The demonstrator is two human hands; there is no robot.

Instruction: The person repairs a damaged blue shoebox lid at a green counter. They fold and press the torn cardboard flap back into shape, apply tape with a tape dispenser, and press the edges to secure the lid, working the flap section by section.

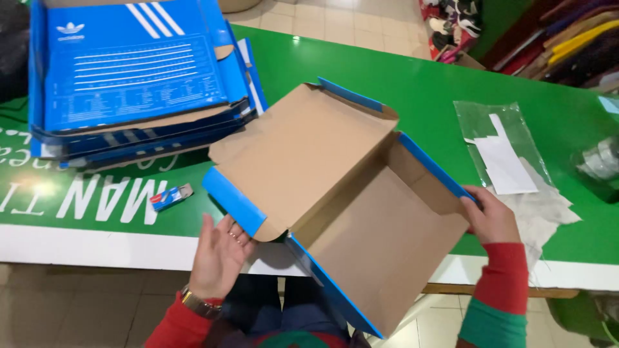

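A green tabletop [412,90] with a white front edge and large white lettering fills most of the view, with pale floor tiles beyond it. On its far left corner lies a stack of flattened blue boxes [135,77], printed in white on the top sheet.

In the middle, overhanging the near edge of the tabletop, sits a half-folded cardboard box [348,212], brown inside and blue outside. Its lid panel tilts up toward the left and its tray part slopes down toward the person, with blue side flaps standing along the edges.

To the right of the box lies crumpled white tissue paper [545,209], and partly over it a clear plastic bag [477,125] with a white slip inside. A bundle in clear wrap shows at the right edge, too blurred to identify.

The left hand [219,254] is open, palm up and fingers spread, just under the blue flap at the lid's near left corner; a ring and a wristwatch show, and the sleeve is red. The right hand [493,216] grips the box's right wall, fingers closed over its blue rim.

A small blue and red packet [171,196] lies on the lettering, left of the box.
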